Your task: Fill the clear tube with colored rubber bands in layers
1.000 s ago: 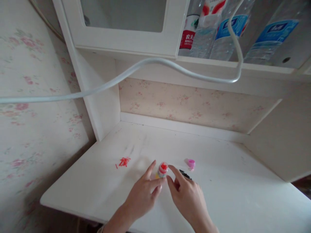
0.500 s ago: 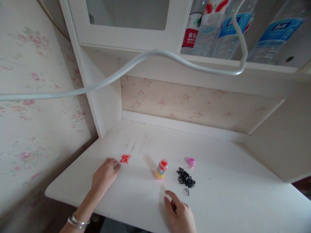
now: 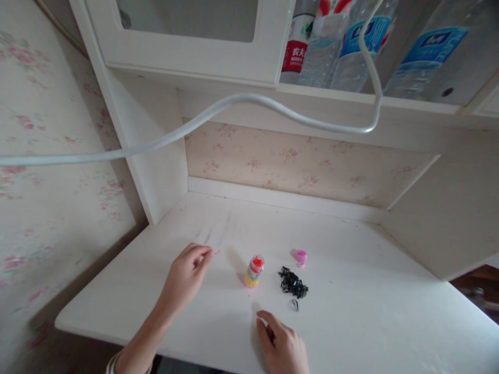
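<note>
My left hand (image 3: pixel 187 278) is raised over the left part of the desk, thumb and index finger pinched together. A thin red rubber band (image 3: pixel 217 252) pokes out from its fingertips. The loose red pile is not visible; the hand covers that spot. A small clear bottle (image 3: pixel 254 271) stands upright to the right, with red, blue and yellow bands inside and its mouth uncapped. My right hand (image 3: pixel 283 343) rests near the front, fingers curled, thumb and index finger apart, holding nothing. Black rubber bands (image 3: pixel 293 283) lie in a heap beyond it, with a loose one (image 3: pixel 295 305) nearer.
A pink cap (image 3: pixel 301 257) sits behind the black heap on the white desk (image 3: pixel 351 311). Across the view above runs a white cable (image 3: pixel 249 97). Several plastic bottles (image 3: pixel 362 47) stand on the upper shelf. A cabinet side panel (image 3: pixel 448 208) borders the desk at right.
My left hand has moved right and over the red pile, now pinching a red band at its fingertips. The right hand has barely moved. The view has shifted slightly.
</note>
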{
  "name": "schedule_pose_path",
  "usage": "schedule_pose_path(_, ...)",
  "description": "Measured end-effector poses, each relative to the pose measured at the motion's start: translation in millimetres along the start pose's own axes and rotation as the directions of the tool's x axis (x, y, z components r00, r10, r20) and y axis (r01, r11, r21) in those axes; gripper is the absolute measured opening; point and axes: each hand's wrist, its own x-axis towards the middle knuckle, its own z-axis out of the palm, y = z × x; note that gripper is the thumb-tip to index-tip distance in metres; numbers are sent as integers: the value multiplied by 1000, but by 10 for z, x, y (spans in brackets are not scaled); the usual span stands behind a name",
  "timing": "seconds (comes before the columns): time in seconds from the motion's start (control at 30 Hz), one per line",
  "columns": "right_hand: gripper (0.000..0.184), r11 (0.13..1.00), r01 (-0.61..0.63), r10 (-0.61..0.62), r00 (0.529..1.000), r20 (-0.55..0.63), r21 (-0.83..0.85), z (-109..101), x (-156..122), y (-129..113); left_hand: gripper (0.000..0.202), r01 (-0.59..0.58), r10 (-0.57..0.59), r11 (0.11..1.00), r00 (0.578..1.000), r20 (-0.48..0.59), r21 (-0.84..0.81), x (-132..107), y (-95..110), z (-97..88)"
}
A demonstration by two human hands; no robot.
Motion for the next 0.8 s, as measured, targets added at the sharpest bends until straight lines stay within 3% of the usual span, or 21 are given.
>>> schedule_pose_path(0.13, 38, 999, 40, -39, 999, 6, -19, -10, -10, 8, 34, -35, 63, 972, 991, 116, -232, 66, 551, 268)
schedule_pose_path(0.23, 45, 996, 84, -85, 996, -31, -34, -2, -18, 30, 33, -34, 76, 963, 986, 151, -266, 103, 695, 454)
schedule_pose_path(0.47, 50, 991, 128, -127, 992, 22, -32, -6, -2, 62, 31, -45, 78, 981, 982, 172, -189, 129, 644, 643)
schedule_pose_path(0.63, 50, 993, 114, -112, 993, 49, -32, 12, -9, 94, 34, -18, 61, 965, 986, 158, -263, 132, 568, 559)
schedule_pose_path(0.8, 48, 994, 106, -104, 994, 43, -42, 44, -16, 121, 32, 63, -42, 954, 996, 77, -292, -21, 288, 427)
